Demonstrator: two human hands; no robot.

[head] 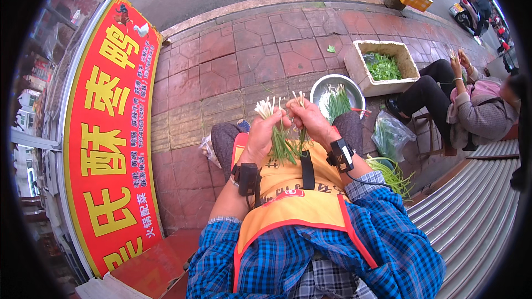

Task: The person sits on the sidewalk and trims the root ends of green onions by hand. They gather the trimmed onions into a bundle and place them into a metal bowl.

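My left hand [266, 131] is closed around a bunch of thin spring onions [264, 108], white ends up and green leaves hanging over the yellow apron [286, 174]. Close beside it, my right hand [309, 118] grips a smaller bunch [298, 99] near its pale ends, green tips pointing down. The fingers of both hands nearly meet. Just beyond my right knee stands a round metal basin [358, 95] with more of the thin spring onions [338, 101] in it, their white ends towards the left.
Behind the basin stands a white foam box [374, 88] of leafy greens. A plastic bag [390, 133] and long green stalks [392, 176] lie to the right, near a seated person [478, 104]. A red sign panel [112, 133] rises at left; a ribbed metal shutter [478, 191] is at right.
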